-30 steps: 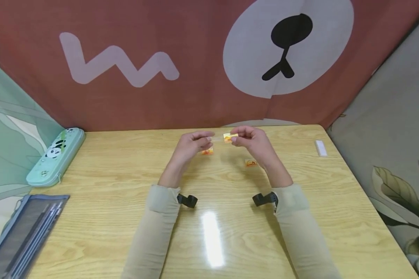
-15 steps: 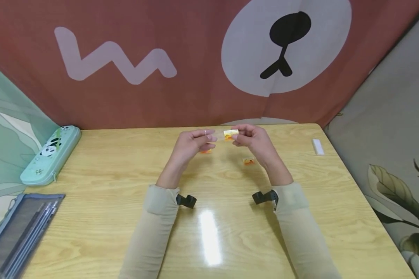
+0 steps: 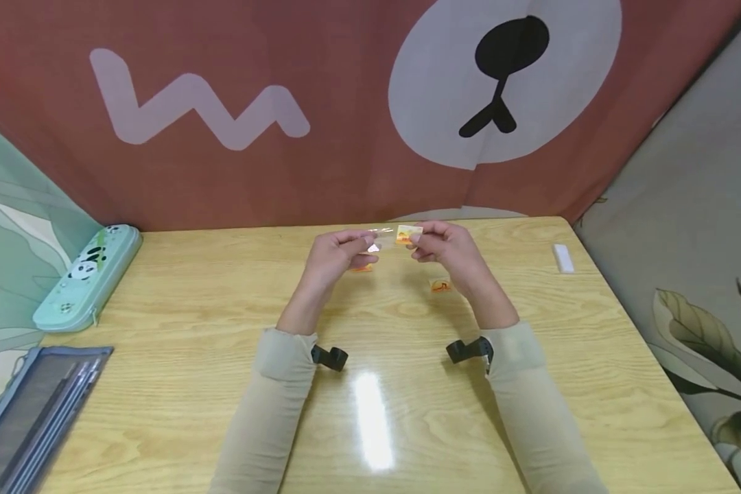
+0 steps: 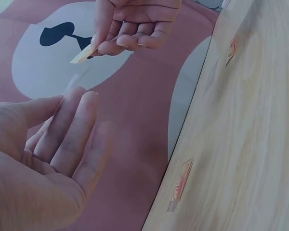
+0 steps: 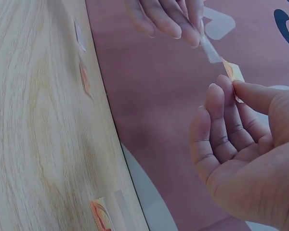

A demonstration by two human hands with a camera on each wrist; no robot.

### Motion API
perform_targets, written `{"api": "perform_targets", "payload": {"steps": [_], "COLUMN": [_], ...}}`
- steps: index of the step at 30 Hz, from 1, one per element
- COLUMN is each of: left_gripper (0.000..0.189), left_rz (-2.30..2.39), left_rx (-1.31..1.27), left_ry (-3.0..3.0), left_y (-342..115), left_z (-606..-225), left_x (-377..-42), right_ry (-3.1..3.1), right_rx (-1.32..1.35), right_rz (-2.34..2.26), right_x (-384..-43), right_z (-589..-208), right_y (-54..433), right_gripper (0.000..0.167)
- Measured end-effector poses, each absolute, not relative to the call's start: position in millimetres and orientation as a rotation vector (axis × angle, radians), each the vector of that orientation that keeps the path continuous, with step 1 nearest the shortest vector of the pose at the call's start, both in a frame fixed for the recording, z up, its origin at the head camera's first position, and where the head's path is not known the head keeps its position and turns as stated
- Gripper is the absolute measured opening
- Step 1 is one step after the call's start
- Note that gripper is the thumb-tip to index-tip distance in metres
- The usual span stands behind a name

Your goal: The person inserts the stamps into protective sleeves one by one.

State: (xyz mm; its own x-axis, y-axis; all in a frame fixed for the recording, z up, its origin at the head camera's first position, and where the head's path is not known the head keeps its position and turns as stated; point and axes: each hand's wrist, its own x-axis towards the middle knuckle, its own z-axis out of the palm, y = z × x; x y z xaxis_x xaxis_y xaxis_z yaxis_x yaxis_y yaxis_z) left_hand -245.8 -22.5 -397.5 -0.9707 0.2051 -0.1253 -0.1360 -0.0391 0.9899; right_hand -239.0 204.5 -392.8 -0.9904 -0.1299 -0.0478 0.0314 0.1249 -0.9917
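Note:
My left hand (image 3: 333, 255) pinches a small strip of clear film (image 5: 211, 50) between thumb and fingers. Facing it, my right hand (image 3: 455, 248) holds a small yellow-and-orange printed card (image 3: 404, 234) by thumb and forefinger. In the right wrist view the film's free end lies right at the card's corner. Both are held up above the far part of the table. Below the left hand, partly covered by it, lies an orange printed piece (image 3: 363, 268). Another orange piece (image 3: 440, 285) lies left of the right wrist, with a clear strip (image 5: 123, 204) beside it.
A white block (image 3: 564, 259) lies at the right on the wooden table (image 3: 222, 384). At the left are a mint panda pencil case (image 3: 86, 281) and a mesh pouch (image 3: 43, 412) with long thin items. A reddish-brown printed cloth (image 3: 346, 171) hangs behind the table.
The film in the left hand has tilted up and now glints, and its end stands farther above the thumb. The card has turned slightly and risen a little. The head view has shifted slightly.

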Motion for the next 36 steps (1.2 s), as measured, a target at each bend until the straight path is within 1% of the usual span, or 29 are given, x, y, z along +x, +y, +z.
{"api": "perform_targets", "payload": {"steps": [7,13,21,25,36], "left_gripper": [0.029,0.029,0.034,0.031,0.027], "left_rz": [2.154,2.193,2.297,2.321,2.320], "left_rx": [0.075,0.058,0.065,0.067,0.071], "left_ry": [1.993,1.975,1.961,1.973,1.999], "left_y": [-19.4,-16.0,-12.0,-11.0,-9.3], "left_z": [-393.7,-398.4,-397.9,-398.2,-400.4], "left_x": [-247.1,-245.2,-243.9,-243.0,-241.4], "right_ry": [2.240,2.244,2.220,2.213,2.230], "right_rx": [-0.088,-0.068,-0.069,-0.062,-0.098], "right_rz": [-2.027,-2.015,-2.046,-2.057,-1.991], "right_x": [-240.0,-237.5,-235.3,-234.0,-232.0], "right_z": [-387.7,-390.5,-388.3,-387.7,-386.0], "right_y": [202.5,200.8,197.9,197.3,196.9], "right_gripper": [0.015,0.015,0.014,0.012,0.018]}}
